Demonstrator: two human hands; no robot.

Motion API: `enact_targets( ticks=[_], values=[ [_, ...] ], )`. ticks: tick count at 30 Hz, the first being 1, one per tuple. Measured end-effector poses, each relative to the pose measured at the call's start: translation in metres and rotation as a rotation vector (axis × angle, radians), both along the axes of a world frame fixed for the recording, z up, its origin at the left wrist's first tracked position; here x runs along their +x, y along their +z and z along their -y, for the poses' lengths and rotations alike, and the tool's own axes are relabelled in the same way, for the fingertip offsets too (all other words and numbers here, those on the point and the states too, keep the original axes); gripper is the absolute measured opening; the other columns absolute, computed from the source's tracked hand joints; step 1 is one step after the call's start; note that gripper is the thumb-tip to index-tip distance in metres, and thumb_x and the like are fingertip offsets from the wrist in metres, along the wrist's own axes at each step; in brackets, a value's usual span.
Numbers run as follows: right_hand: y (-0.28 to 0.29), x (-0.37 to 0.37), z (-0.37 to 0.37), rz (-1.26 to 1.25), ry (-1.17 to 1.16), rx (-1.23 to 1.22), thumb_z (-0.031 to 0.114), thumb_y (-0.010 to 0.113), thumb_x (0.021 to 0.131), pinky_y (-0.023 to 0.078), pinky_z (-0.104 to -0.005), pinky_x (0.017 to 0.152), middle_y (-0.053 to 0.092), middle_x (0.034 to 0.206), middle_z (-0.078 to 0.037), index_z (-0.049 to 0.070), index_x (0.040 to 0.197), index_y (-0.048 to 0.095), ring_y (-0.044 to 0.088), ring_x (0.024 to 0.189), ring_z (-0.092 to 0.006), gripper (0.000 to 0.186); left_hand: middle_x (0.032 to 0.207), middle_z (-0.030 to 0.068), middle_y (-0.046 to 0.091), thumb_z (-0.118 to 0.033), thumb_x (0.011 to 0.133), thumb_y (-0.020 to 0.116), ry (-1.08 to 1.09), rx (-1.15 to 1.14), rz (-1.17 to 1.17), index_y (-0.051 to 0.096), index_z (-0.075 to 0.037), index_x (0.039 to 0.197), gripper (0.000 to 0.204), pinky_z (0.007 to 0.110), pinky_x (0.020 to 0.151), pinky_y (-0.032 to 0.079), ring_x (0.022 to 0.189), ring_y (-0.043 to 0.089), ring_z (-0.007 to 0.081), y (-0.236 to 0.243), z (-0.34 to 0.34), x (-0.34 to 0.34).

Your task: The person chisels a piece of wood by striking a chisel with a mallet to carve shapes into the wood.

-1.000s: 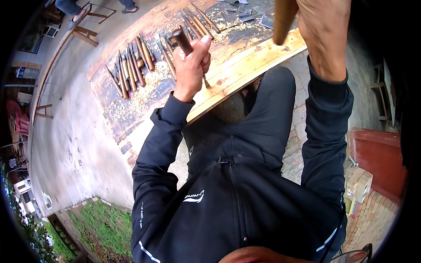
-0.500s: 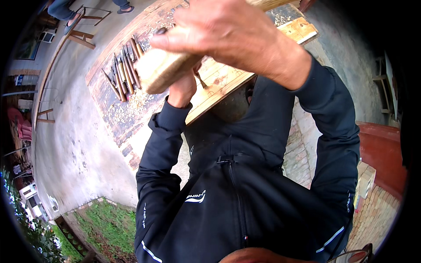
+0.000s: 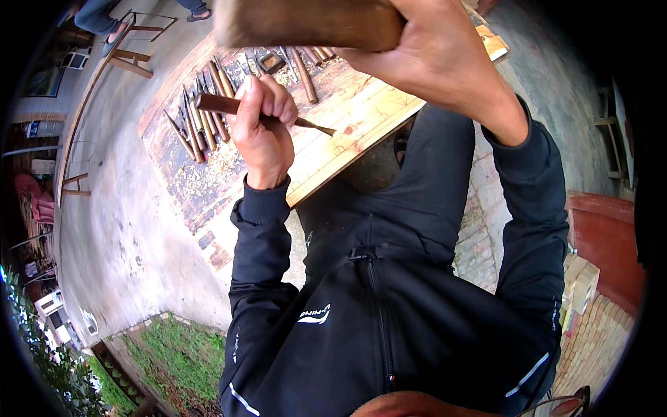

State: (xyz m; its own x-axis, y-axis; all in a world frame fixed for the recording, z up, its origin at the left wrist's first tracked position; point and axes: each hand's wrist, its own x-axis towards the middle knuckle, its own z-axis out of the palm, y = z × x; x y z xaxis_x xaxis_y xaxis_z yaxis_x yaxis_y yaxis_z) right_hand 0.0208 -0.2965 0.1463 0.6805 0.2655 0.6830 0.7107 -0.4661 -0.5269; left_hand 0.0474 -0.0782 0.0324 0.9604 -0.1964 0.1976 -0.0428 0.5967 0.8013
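Two hands engaged. Left hand (image 3: 262,132) clamped around brown wooden-handled chisel (image 3: 240,108), tip angled down onto pale wooden board (image 3: 361,111) at scribed outlines, presumably for a controlled cut. Right hand (image 3: 438,59) closed on blurred brown wooden mallet (image 3: 309,22), raised above chisel butt. Row of spare wooden-handled chisels (image 3: 201,118) laid left, within reach, among shavings.

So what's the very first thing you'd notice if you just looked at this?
The right hand at the top, gripping a big blurred wooden mallet close to the camera. Just below, the left hand holds a wooden-handled chisel with its tip on a pale wooden board. A row of carving tools lies left of it, among wood shavings.
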Motion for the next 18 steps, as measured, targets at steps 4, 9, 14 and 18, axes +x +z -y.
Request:
enact_targets(
  ticks=[4,9,14,18],
  values=[
    [-0.003,-0.022,-0.013,0.014,-0.302,0.009,0.012,0.084,0.076,0.052,-0.0338,0.094,0.073,0.108,-0.014,-0.004,0.129,0.064,0.068,0.102,-0.0214,0.059,0.059,-0.0023,0.029,-0.034,0.112,0.042,-0.020,-0.002,0.030,0.031,-0.015,0.064,0.052,0.029,0.047,0.020,0.050,0.023,0.0102,-0.003,-0.011,0.001],
    [-0.023,-0.016,0.039,-0.434,-0.018,0.167,0.014,0.087,0.077,0.047,-0.0338,0.102,0.070,0.119,-0.010,-0.007,0.130,0.062,0.062,0.109,-0.0169,0.063,0.055,-0.0026,0.026,-0.034,0.112,0.041,0.003,-0.011,-0.027,0.027,-0.017,0.059,0.057,0.029,0.045,0.018,0.046,0.020,0.0100,-0.009,-0.006,0.002],
    [-0.035,-0.015,0.041,-0.327,-0.005,0.114,0.016,0.088,0.077,0.047,-0.0348,0.103,0.070,0.121,-0.011,-0.007,0.131,0.062,0.062,0.110,-0.0182,0.063,0.055,-0.0023,0.027,-0.032,0.112,0.042,-0.028,0.009,-0.049,0.027,-0.017,0.060,0.057,0.030,0.045,0.018,0.046,0.020,0.0105,-0.014,-0.004,0.005],
    [-0.044,-0.009,0.047,-0.269,-0.005,0.059,0.018,0.088,0.077,0.047,-0.0353,0.104,0.070,0.119,-0.012,-0.006,0.131,0.062,0.062,0.110,-0.0196,0.065,0.055,-0.0022,0.027,-0.031,0.112,0.042,-0.017,0.026,-0.055,0.027,-0.017,0.060,0.056,0.030,0.045,0.018,0.046,0.020,0.0106,-0.018,-0.003,0.007]
  ],
)
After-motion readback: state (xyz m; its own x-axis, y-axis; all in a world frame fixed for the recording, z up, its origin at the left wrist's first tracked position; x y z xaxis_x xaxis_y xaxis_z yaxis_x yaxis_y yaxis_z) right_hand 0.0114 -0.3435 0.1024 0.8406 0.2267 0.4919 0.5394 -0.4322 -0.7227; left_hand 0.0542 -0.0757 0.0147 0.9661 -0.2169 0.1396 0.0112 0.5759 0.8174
